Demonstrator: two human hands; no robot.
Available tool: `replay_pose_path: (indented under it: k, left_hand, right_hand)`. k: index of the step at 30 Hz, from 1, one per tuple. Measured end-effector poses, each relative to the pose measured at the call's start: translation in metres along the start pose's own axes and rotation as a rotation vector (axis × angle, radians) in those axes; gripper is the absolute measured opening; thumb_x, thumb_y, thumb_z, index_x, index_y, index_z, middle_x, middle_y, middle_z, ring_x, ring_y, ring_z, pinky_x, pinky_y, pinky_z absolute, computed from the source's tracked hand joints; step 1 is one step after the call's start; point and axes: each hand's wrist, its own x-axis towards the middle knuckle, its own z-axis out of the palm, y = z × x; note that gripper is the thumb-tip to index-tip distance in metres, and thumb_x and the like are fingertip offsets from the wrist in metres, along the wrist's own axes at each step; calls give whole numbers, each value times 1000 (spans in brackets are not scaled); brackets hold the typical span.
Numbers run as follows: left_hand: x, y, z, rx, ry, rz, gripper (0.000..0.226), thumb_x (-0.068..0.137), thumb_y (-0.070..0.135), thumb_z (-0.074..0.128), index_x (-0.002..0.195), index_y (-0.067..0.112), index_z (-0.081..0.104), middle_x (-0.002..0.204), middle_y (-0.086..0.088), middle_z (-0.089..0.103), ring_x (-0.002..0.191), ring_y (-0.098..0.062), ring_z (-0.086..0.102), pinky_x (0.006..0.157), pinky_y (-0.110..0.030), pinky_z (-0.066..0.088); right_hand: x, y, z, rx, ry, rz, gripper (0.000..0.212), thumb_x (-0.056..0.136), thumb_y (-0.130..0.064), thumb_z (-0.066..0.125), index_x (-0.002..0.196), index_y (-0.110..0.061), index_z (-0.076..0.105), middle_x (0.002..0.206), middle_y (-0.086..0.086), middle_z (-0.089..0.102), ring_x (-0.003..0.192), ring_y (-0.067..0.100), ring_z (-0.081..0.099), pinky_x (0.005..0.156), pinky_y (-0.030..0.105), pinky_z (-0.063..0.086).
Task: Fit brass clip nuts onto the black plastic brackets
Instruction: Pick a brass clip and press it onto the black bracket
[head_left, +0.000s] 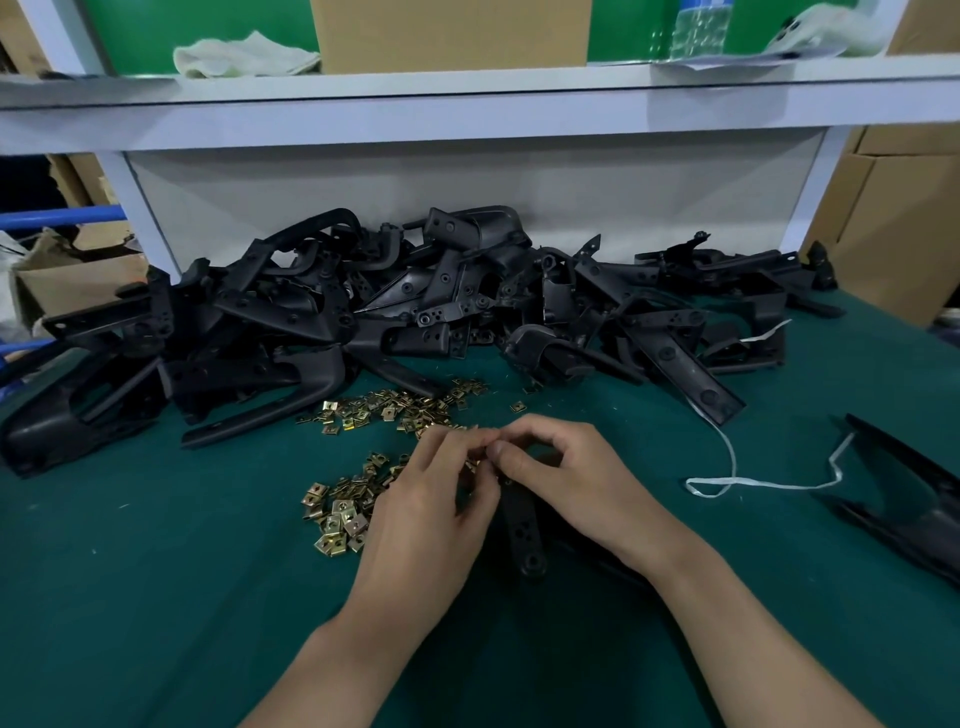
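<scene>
Hands meet over the middle of a green-covered bench (156, 597), seen from the head camera. The left hand (426, 509) curls its fingertips around a small brass clip nut (474, 464), mostly hidden by the fingers. The right hand (566, 478) pinches the far end of a long flat black plastic bracket (525, 530), which lies on the bench between the two wrists, its rounded end toward the near edge. Both hands' fingertips touch at that far end. A loose pile of brass clip nuts (337, 512) lies just left of the left hand. A second scatter of brass clip nuts (395, 410) lies just beyond the hands. A large heap of black plastic brackets (415, 301) sprawls along the far edge. A white cord (727, 470) trails toward the right edge, near another black plastic part (914, 499).
</scene>
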Motion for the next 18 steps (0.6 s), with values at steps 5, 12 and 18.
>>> replay_pose_path:
  k: [5,12,18]
  left_hand:
    - [0,1,0,40,-5,13,26,95,32,48,119,32,57,109,20,53,82,-7,63,64,-39,56]
    - [0,0,1,38,-20,-1,27,94,28,48,119,29,58,110,18,54,83,-9,63,68,-41,56]
    - [1,-1,1,7,-27,-7,29,96,33,48,124,37,52,110,23,50,90,-5,61,69,-37,56]
  right_hand:
    - [0,0,2,-29,-8,-3,12,96,-43,63,101,-41,73,96,-11,74,91,35,67,85,51,53]
    - [-1,2,4,-60,14,6,12,94,-42,63,101,-40,74,92,-13,75,61,3,57,64,30,51]
    - [-1,0,4,-47,27,25,14,94,-45,61,99,-40,74,90,-13,74,64,16,61,71,42,55]
